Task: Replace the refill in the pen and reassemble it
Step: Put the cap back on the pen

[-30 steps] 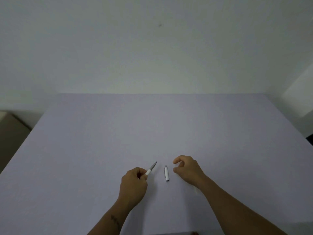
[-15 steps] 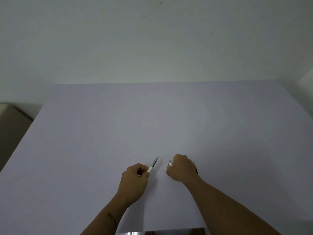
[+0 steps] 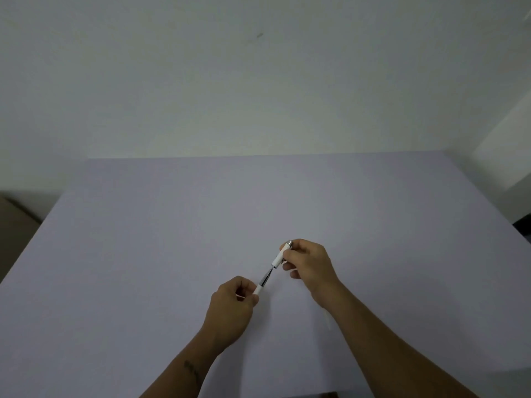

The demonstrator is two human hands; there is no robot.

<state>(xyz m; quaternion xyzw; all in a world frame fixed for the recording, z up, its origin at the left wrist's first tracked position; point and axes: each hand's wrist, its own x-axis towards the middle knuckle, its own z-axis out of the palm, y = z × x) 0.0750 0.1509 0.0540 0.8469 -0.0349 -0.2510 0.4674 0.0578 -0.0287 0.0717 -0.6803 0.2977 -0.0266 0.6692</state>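
My left hand [image 3: 234, 305] grips the white pen body [image 3: 261, 289], whose grey metal tip section [image 3: 265, 277] points up and to the right. Held in my right hand [image 3: 309, 264] is the white pen cap [image 3: 282, 255] with a silver end, lifted above the table. The cap's open mouth lines up with the pen's tip, almost touching it. Most of the pen body is hidden inside my left fist. No separate refill is in sight.
The work takes place over a large pale lilac table [image 3: 172, 239] set against a plain light wall. A brown box edge [image 3: 11, 222] shows at the far left, beyond the table's left edge.
My right hand closed on the white cap that lay on the table, lifted it and brought its mouth to the pen tip. My left hand tilted the pen body toward it.
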